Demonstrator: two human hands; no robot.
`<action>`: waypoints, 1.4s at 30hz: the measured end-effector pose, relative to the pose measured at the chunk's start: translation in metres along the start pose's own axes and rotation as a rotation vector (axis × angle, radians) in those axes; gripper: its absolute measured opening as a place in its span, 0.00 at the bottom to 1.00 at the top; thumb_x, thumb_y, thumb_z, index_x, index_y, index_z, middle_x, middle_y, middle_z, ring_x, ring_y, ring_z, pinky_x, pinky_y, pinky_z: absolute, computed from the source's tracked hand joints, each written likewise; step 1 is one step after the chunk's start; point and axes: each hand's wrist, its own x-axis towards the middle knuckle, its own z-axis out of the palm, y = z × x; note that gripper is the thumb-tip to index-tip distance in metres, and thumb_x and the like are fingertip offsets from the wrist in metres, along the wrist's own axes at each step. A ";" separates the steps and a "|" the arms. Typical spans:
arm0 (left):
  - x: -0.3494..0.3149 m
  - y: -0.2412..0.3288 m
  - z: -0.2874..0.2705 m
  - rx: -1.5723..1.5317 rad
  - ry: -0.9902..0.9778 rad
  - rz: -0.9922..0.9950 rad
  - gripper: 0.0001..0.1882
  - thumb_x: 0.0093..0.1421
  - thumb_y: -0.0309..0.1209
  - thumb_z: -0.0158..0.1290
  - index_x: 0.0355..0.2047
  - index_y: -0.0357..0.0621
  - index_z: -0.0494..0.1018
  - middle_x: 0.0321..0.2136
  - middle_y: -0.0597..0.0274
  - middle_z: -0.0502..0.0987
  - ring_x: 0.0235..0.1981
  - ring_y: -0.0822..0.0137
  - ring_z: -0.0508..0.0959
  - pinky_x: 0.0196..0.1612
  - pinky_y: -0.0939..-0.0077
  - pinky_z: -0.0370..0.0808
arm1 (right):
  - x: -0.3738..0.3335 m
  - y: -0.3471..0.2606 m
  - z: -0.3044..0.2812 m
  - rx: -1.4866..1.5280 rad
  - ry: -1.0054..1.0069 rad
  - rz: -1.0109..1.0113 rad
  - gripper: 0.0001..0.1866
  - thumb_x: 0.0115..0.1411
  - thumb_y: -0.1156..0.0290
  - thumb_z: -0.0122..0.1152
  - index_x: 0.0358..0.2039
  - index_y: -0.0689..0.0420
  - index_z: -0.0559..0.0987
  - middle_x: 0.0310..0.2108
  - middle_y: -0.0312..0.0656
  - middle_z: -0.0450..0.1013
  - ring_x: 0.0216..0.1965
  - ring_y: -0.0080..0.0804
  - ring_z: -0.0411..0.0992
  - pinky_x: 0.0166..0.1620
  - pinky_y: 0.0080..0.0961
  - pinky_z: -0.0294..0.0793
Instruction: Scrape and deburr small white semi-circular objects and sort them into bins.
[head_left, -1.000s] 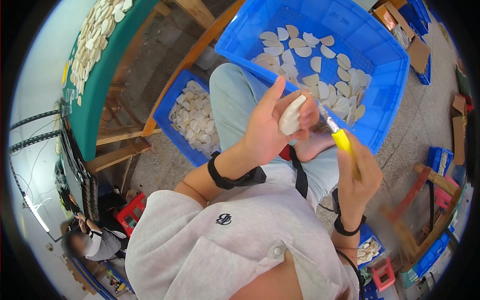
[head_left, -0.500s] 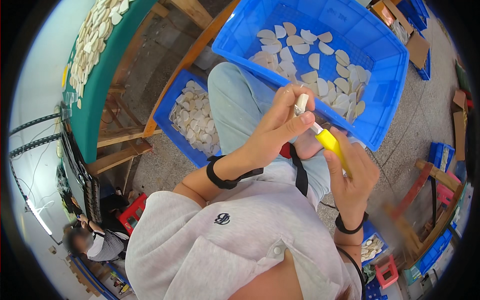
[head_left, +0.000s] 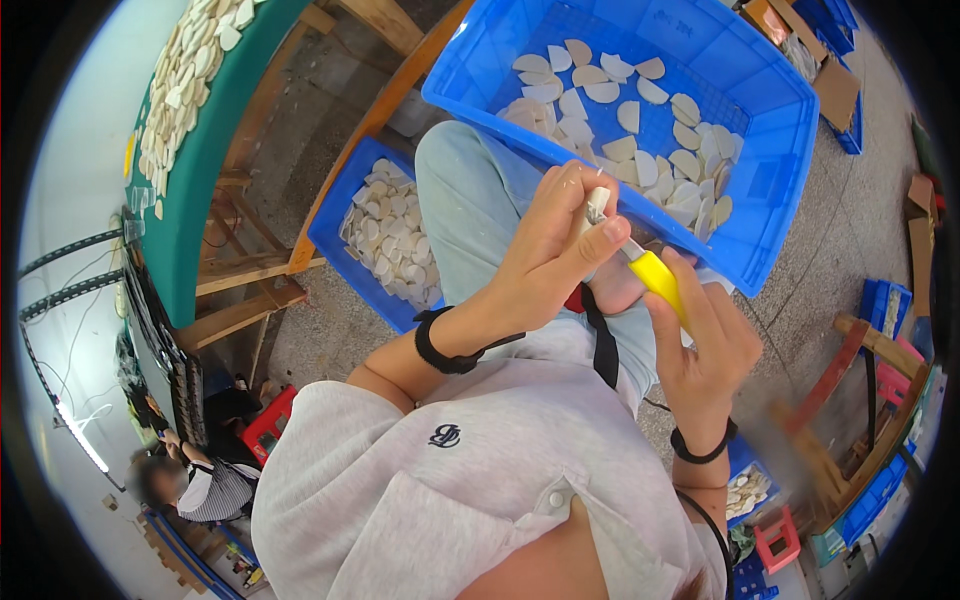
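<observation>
Pinched in my left hand (head_left: 548, 240) is a small off-white piece (head_left: 599, 198), its far end poking out past the fingertips. My right hand (head_left: 708, 352) wraps round the yellow handle of a knife (head_left: 656, 281). The knife's blade lies against the piece, beside my left thumb. White shavings float just above my left fingers. Just beyond both hands is a big blue bin (head_left: 765, 75), with many off-white half-round pieces (head_left: 688, 163) spread over its bottom.
To the left of my knee a smaller blue crate (head_left: 385, 310) is filled with similar pieces. More lie heaped on a green-covered table (head_left: 228, 105) at the far left. Another person (head_left: 210, 490) sits at the lower left. A wooden frame (head_left: 830, 385) stands at the right.
Shavings have come off and fly near my left fingers. The knife has shifted slightly along the piece; both hands stay almost in place.
</observation>
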 end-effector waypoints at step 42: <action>-0.002 0.002 -0.003 -0.028 -0.092 -0.122 0.15 0.60 0.35 0.47 0.45 0.45 0.60 0.35 0.72 0.59 0.37 0.80 0.59 0.41 0.87 0.57 | 0.000 0.002 -0.003 0.046 -0.019 0.024 0.20 0.46 0.66 0.67 0.42 0.55 0.78 0.16 0.34 0.63 0.14 0.27 0.61 0.17 0.23 0.57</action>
